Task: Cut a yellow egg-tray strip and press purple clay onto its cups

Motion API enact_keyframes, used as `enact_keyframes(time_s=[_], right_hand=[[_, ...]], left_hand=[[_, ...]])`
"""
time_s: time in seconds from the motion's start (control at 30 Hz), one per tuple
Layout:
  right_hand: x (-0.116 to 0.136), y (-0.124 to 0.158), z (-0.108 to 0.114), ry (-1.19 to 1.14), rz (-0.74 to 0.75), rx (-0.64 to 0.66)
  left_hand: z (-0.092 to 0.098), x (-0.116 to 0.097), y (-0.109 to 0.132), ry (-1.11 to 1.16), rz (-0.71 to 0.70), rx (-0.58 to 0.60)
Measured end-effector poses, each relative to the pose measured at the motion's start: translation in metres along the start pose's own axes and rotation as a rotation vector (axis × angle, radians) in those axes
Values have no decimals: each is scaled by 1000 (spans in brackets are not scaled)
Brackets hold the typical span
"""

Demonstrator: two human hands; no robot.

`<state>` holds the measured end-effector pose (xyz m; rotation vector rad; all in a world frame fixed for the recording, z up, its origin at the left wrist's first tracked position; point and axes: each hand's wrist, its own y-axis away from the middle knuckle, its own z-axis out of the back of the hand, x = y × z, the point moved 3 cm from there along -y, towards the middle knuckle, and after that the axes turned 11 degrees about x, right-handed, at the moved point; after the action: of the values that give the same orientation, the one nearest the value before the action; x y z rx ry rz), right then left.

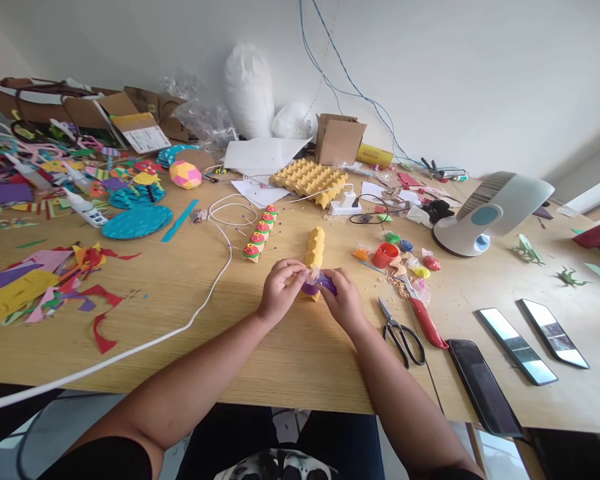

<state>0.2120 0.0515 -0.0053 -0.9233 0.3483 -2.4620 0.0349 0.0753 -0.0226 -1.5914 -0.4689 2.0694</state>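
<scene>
Both hands meet over the near part of a yellow egg-carton strip [315, 244], which lies lengthwise on the table. My right hand [347, 301] is closed on a small plastic bag of purple clay [327, 283]. The fingertips of my left hand [283, 291] pinch the clear plastic at the bag's other side. Purple also shows on the strip's near bump, partly hidden by the hands. To the left stands a decorated egg-carton strip [260, 235] in red, green and yellow, with pins sticking out along its sides.
Scissors [400, 333], a red-handled knife [429, 323] and a phone [485, 387] lie right. Beyond them are a red cup [385, 255], bagged clay lumps and a white fan [490, 207]. A white cable [180, 329] crosses the left side near paper scraps [35, 287]. An egg tray [310, 179] sits behind.
</scene>
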Motion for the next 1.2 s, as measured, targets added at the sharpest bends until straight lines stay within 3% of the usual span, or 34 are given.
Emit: enact_keyframes(time_s=[0.33, 0.63, 0.9, 1.2], right_hand=[[-2, 1, 3, 52, 64, 13], [-4, 1, -2, -129, 58, -10], [2, -1, -5, -235, 78, -103], [4, 1, -6, -423, 35, -31]], left_hand=[[0, -1, -2, -120, -50, 72], [-2, 0, -1, -195, -127, 111], [0, -13, -3, -244, -241, 132], [0, -16, -3, -249, -241, 147]])
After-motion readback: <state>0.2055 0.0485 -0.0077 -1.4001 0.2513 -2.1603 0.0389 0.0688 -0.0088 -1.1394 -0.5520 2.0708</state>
